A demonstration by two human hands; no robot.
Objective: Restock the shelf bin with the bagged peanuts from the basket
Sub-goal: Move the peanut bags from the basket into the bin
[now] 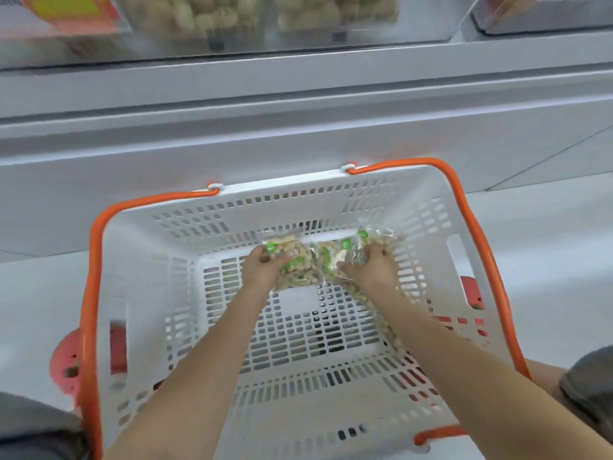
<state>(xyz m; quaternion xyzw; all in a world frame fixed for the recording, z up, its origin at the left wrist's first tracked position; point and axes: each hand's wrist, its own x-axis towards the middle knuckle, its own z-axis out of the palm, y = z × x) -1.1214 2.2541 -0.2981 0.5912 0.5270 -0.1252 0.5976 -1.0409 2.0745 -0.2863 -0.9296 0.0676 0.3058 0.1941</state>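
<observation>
The shelf bin (pixel 232 14) is sitting well above and beyond both hands, behind a clear front, and it is already showing pale peanuts heaped inside; the picture is blurring there, so finer detail is not readable. Below it the grey shelf front (pixel 298 127) is running across the whole view.

The white basket (pixel 149 260) with its orange handles (pixel 491 260) is lying directly beneath the hands, its slotted floor mostly bare. What is left in it is gathering at the far end: the bagged peanuts, clear packs with green labels.

The left hand (pixel 262 270) is curling its fingers around one bag of peanuts (pixel 292 257), which is lying just ahead of the palm. The right hand (pixel 371 270) is gripping a second bag (pixel 335 257) on its inner side, with a third bag (pixel 378 237) lying just beyond its knuckles; further packaging seems to be trailing under that forearm.

Both hands are equally near their loads, so the coming lift looks like a straight rise up and forward to the bin.
</observation>
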